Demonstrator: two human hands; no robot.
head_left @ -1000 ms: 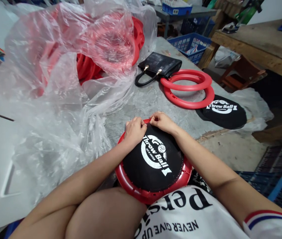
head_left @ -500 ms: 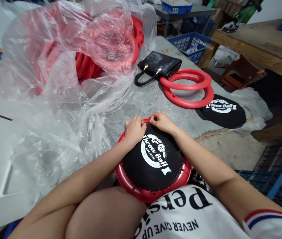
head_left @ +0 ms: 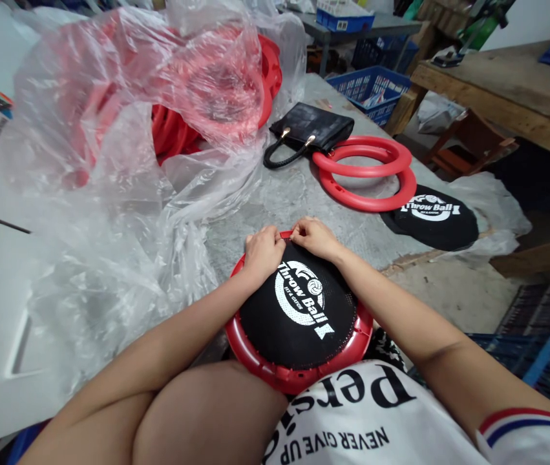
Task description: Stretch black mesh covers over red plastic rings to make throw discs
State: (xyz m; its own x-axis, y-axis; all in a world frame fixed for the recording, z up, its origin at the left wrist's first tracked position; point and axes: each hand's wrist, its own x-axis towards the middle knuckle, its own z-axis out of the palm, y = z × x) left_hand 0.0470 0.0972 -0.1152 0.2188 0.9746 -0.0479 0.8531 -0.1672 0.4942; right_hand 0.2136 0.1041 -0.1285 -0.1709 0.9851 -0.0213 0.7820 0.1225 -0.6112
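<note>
A red plastic ring (head_left: 255,361) rests against my body at the near edge of the grey table (head_left: 298,194). A black mesh disc printed "Throw Ball" (head_left: 298,310) is stretched over it. My left hand (head_left: 262,252) and my right hand (head_left: 316,237) meet at the ring's far edge. Both are curled, pinching the rim of the mesh against the ring.
A large clear plastic bag (head_left: 124,129) full of red rings covers the table's left. Farther back lie a black handbag (head_left: 308,129), two stacked red rings (head_left: 366,174) and more black mesh discs (head_left: 434,216). Blue crates (head_left: 371,87) and a wooden bench (head_left: 507,97) stand at the right.
</note>
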